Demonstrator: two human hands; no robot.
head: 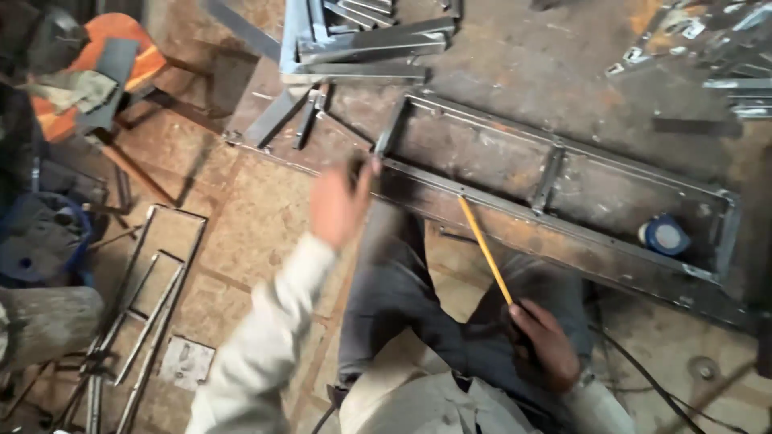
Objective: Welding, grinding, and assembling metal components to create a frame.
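A long rectangular metal frame (555,169) with cross bars lies on the workshop floor in front of my knees. My left hand (339,202) reaches out to the frame's near left corner, fingers on or just above its edge; motion blur hides whether it grips. My right hand (547,337) rests by my right knee and is shut on a thin yellow rod (484,246), whose far tip touches the frame's near rail. A blue and white round tape measure (664,235) sits inside the frame's right end.
Stacked steel bars (362,44) lie at the top centre. Smaller rod frames (153,297) rest on the floor at left. An orange seat (121,48) with rags stands top left. A black cable (643,378) runs at lower right. More metal parts (724,48) are top right.
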